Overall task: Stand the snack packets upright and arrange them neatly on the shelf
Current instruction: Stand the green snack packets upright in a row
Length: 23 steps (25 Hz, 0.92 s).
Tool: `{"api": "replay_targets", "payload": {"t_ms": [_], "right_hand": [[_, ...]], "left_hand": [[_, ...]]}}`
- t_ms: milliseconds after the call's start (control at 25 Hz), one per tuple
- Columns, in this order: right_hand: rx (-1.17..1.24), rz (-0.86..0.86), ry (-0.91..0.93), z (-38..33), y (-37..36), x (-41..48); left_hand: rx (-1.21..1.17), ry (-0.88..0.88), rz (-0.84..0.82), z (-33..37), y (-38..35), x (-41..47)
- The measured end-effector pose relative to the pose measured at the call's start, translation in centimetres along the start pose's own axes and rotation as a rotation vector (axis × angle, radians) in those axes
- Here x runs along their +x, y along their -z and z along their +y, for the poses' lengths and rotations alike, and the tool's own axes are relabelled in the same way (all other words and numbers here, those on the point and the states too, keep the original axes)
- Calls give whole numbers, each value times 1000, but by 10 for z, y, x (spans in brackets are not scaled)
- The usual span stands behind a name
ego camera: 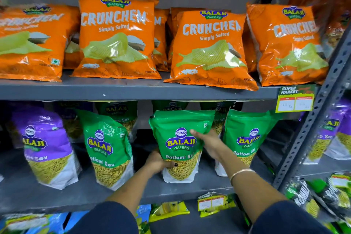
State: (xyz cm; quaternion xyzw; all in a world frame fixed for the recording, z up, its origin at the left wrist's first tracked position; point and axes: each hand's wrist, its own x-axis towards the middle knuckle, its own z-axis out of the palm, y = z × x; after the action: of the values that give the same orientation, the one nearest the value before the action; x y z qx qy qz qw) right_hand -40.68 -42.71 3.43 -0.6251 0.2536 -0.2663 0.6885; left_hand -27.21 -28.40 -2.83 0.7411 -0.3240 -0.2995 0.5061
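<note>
A green Balaji Ratlami Sev packet (pixel 178 138) stands upright at the middle of the lower grey shelf (pixel 57 199). My left hand (pixel 156 163) grips its lower left edge. My right hand (pixel 209 143) presses flat against its right side, fingers spread over the front. Two more green sev packets stand beside it, one to the left (pixel 106 148), leaning a little, and one to the right (pixel 247 138). A purple sev packet (pixel 45 148) stands further left. More green packets stand behind in a back row.
Orange Crunchem wafer packets (pixel 115 38) line the upper shelf (pixel 133 91), leaning back. A green price tag (pixel 295 99) hangs on that shelf's right end. A perforated metal upright (pixel 313 123) divides off the neighbouring rack with more packets. Yellow and blue packets lie below.
</note>
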Motion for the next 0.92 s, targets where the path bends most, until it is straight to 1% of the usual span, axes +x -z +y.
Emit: {"api": "replay_targets", "payload": {"t_ms": [80,200,240,280,360,400,440,560,640,720,760,800,880,920], "right_hand": [[72,99,44,-23,-3,8],[121,190,57,-18,-4,3],[107,161,30,-8,-2,0],[32,85,-20,5,3,-4],[-227,-123,-133,35,10,-15],[-316,-176,-153,49,13,-18],[-359,-159,-160,62,14,-17],[-290,-87,-130,75,16,-15],[-304,-92,-116,70,17,-14],[-343,-109,-145,70,21,-15],[-415,-127,-200,71,22,-16],[-545,-192,-272,71,23,-16],[-940,-359,-553,64,23,-17],[-1089,-428,-705,60,17,-12]], "left_hand": [[-46,11,-3,-2,0,4],[-41,21,-14,-3,0,6],[-46,16,-48,-5,0,9],[-47,22,-77,-7,-3,9],[-24,28,-70,-8,-8,5],[-24,26,-42,-11,-11,6],[-17,30,-6,-13,-14,9],[27,30,66,-13,-23,14],[51,39,88,-11,-27,12],[70,55,90,-11,-30,9],[81,69,85,-8,-31,4],[78,72,79,-8,-32,3],[126,102,47,-7,-32,-1],[206,153,14,-4,-27,-10]]}}
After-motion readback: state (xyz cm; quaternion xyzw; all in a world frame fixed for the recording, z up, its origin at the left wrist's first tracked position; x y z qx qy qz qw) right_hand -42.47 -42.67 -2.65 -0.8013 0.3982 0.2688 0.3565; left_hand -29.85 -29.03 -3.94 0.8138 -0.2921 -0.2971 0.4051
